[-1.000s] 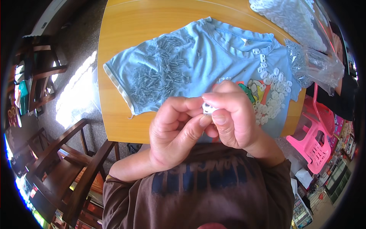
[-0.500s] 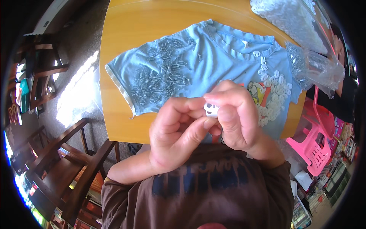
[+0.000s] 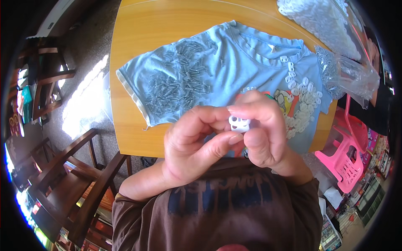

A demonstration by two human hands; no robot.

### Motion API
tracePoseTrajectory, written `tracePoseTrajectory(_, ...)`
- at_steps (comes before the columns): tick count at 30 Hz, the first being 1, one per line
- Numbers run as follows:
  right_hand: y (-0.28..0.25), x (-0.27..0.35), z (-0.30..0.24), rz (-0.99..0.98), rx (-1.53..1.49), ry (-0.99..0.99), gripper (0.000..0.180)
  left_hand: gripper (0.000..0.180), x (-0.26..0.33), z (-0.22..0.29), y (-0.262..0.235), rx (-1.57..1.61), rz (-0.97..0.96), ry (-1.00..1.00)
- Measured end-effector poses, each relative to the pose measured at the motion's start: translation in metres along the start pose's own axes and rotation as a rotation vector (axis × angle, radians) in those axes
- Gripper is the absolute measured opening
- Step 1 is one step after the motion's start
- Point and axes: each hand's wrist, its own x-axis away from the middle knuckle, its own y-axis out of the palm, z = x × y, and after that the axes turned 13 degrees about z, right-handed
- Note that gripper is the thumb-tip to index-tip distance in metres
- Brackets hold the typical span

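Note:
Above the near part of a light blue T-shirt (image 3: 247, 62), a small white plastic cord lock (image 3: 240, 124) with two round holes is pinched between my fingertips. My left hand (image 3: 194, 144) grips it from the left with thumb and fingers. From the right, the thumb and index finger of my right hand (image 3: 268, 129) close on its other side. Many small metal springs (image 3: 180, 79) lie loose on the left side of the shirt. Loose white two-holed plastic pieces (image 3: 307, 102) are piled on its right side, some trailing up to the collar.
The shirt is spread on a yellow wooden table (image 3: 142, 29). A clear bag of white pieces (image 3: 318, 25) rests at the far right, with a bag of springs (image 3: 326, 67) nearer. A pink plastic chair (image 3: 345, 163) stands right; wooden chairs (image 3: 79, 167) stand left.
The cord lock has shifted slightly right and turned, so its holes show more clearly. My right hand has moved a little to the right, its fingers opening slightly around the piece.

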Motion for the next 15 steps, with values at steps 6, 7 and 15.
tracePoseTrajectory(6, 0.0031, 0.0067, -0.0071, 0.028, -0.113, 0.187, 0.015, 0.025, 0.0061, -0.0037, 0.0023, 0.092, 0.026, -0.026)
tracePoseTrajectory(7, 0.0041, 0.0076, -0.0077, 0.042, -0.118, 0.203, 0.015, 0.025, 0.0069, -0.0042, 0.0026, 0.092, 0.027, -0.025)
tracePoseTrajectory(15, 0.0063, 0.0103, -0.0023, 0.072, -0.122, 0.145, 0.012, 0.022, 0.01, -0.0074, 0.0045, 0.033, 0.052, 0.015)
